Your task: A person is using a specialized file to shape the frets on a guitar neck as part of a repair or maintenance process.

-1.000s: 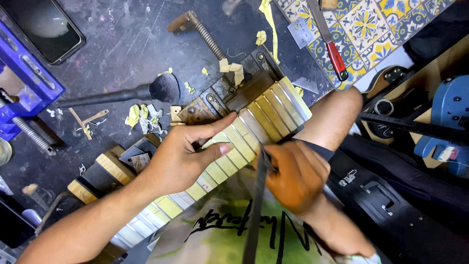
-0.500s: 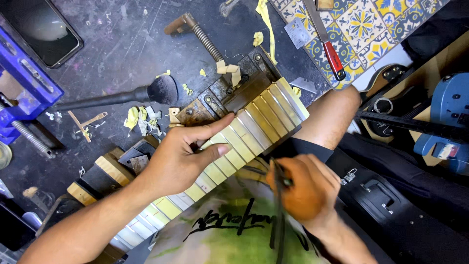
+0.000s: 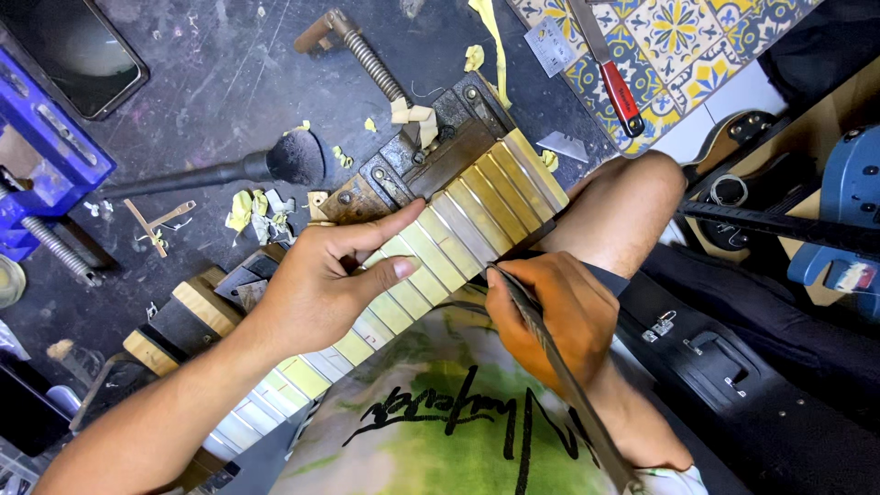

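Observation:
A guitar neck (image 3: 463,220) lies diagonally across a dark workbench, its fretboard covered in strips of yellowish masking tape between the frets. My left hand (image 3: 325,275) rests flat on the fretboard near its middle, fingers spread over the taped strips. My right hand (image 3: 550,312) grips a long thin metal file (image 3: 559,367), its tip touching the near edge of the neck just right of my left thumb. The file's handle end runs back toward my body.
A wooden clamp block (image 3: 412,160) holds the neck's far end. Bits of torn tape (image 3: 252,209) litter the bench beside a black brush (image 3: 229,170). A blue vise (image 3: 46,165) stands at left, a red-handled knife (image 3: 610,69) on patterned tiles at top right.
My right hand has swung the file from upright over the neck down to a low angle, its tip now at the neck's near edge. My left hand stays on the fretboard.

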